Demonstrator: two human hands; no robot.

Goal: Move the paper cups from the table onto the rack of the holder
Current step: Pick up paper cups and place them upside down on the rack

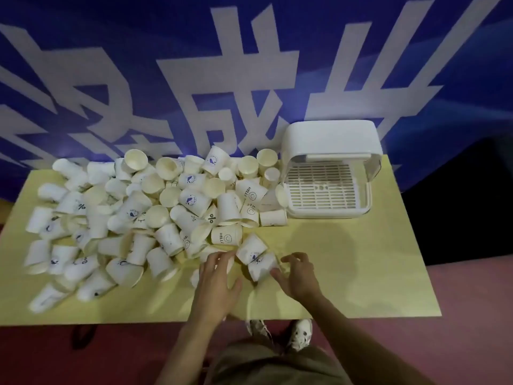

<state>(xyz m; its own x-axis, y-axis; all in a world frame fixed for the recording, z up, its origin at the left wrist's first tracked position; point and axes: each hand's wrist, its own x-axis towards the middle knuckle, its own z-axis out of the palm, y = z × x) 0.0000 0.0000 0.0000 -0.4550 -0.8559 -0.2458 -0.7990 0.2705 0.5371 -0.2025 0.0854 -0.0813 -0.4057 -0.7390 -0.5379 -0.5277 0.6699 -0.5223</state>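
Several white paper cups (144,215) lie in a heap over the left and middle of the yellow table (347,273). At the back right stands the white holder (330,140), its lid raised over a slotted rack (322,187) that holds no cups. Two cups lie on their sides at the heap's near edge: one (251,247) and a second (262,266) below it. My left hand (218,282) is spread just left of them, fingertips beside the upper cup. My right hand (298,273) is to their right, fingers loosely curled, thumb touching the lower cup's rim.
A blue banner with large white characters (236,93) hangs behind the table. The near right part of the table shows only my shadow. My shoes (299,333) stand on the reddish floor below the table's front edge.
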